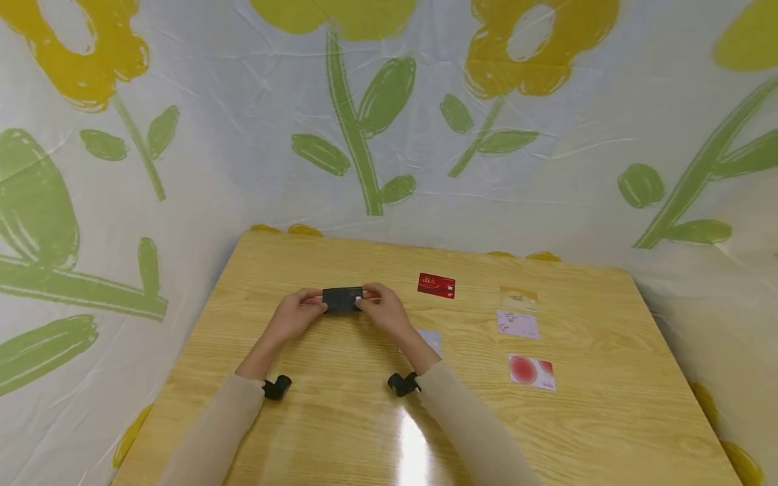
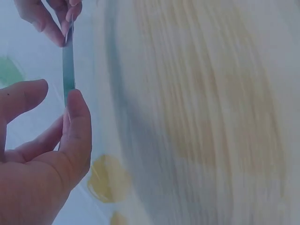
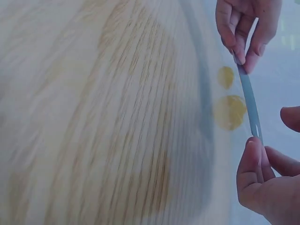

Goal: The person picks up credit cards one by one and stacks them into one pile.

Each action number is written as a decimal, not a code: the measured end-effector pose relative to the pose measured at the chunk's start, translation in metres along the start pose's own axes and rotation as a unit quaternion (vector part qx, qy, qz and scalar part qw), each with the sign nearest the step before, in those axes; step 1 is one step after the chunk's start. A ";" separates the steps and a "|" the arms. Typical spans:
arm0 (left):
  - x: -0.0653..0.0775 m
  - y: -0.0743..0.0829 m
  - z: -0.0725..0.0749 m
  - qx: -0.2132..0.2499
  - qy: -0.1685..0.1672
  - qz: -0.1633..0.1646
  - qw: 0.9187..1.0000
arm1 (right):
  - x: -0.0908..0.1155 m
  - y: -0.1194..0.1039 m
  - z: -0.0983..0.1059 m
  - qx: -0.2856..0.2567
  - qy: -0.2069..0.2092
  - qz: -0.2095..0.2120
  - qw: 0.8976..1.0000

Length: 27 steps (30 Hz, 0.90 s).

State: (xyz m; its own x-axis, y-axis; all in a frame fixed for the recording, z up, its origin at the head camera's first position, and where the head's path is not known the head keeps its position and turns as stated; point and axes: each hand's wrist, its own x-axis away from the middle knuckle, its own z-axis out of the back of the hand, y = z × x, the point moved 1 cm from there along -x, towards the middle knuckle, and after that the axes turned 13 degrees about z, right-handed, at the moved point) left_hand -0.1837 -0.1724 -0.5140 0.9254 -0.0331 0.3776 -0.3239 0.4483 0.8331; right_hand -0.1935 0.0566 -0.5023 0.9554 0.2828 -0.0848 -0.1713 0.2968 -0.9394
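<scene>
A dark card (image 1: 342, 300) with faint lettering is held up between my two hands over the table. My left hand (image 1: 297, 314) pinches its left end between thumb and fingers. At the other end, my right hand (image 1: 385, 311) pinches the card the same way. Both wrist views show the card edge-on, as a thin strip (image 2: 69, 70), slightly bowed in the right wrist view (image 3: 250, 103). A red card (image 1: 436, 285) marked VIP lies on the table, right of my hands. Beneath my right forearm, a pale card (image 1: 430, 339) is partly hidden.
On the right of the wooden table (image 1: 602, 405) lie a gold-and-white card (image 1: 519, 298), a pale patterned card (image 1: 517, 324) and a white card with red circles (image 1: 531, 372). A flower-print cloth (image 1: 255, 135) hangs around the table's back and sides.
</scene>
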 end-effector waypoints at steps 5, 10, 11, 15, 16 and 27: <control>0.008 0.007 -0.014 0.024 -0.013 -0.014 1.000 | 0.017 -0.002 0.014 -0.001 0.013 0.003 1.000; 0.016 0.012 -0.029 0.038 -0.026 -0.028 0.999 | 0.033 -0.001 0.027 -0.008 0.030 -0.003 1.000; 0.018 0.013 -0.032 0.039 -0.028 -0.031 0.998 | 0.037 -0.001 0.029 -0.006 0.033 -0.002 0.999; 0.025 0.018 -0.043 0.041 -0.036 -0.042 0.998 | 0.050 -0.002 0.041 -0.005 0.043 0.000 0.999; 0.026 0.019 -0.047 0.040 -0.036 -0.044 0.998 | 0.054 -0.002 0.044 -0.004 0.045 -0.001 0.999; 0.033 0.027 -0.085 0.035 -0.054 -0.074 0.995 | 0.083 0.009 0.069 0.010 0.081 -0.020 0.996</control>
State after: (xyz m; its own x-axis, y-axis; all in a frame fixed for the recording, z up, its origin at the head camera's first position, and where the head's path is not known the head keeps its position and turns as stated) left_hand -0.1455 -0.0858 -0.5133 0.9385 -0.1925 0.2867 -0.2019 0.3677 0.9078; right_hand -0.1325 0.1453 -0.4951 0.9875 0.1195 -0.1025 -0.1363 0.3234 -0.9364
